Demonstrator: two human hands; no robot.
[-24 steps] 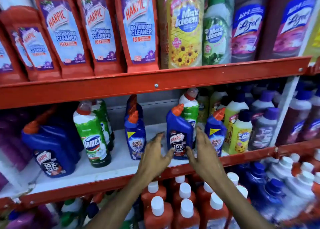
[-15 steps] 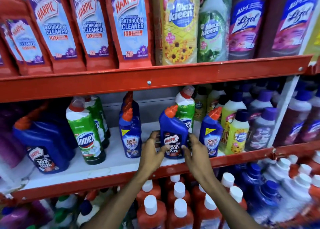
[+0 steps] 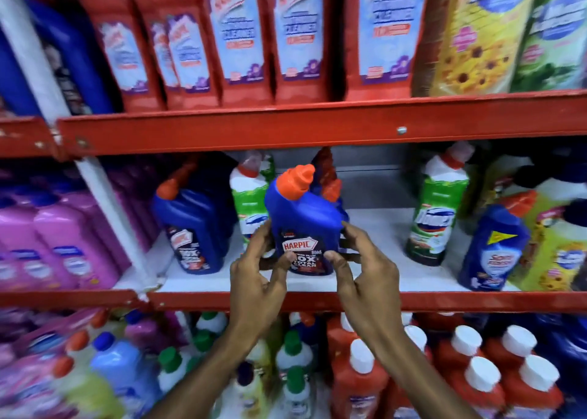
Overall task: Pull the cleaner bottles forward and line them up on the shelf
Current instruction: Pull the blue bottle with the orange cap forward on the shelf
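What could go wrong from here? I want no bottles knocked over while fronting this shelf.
Two risks. The blue Harpic bottle with the orange cap is pinched low by the left hand and right hand, so its top could tip. More orange-capped blue bottles stand directly behind it, and the green-and-white bottle stands close; a sideways swing might topple them.

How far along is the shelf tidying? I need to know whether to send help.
Done: one blue Harpic bottle stands near the front of the middle shelf. In hand: the left hand and right hand grip a second Harpic bottle. Left: the Domex bottle sits further back, and the row has gaps.
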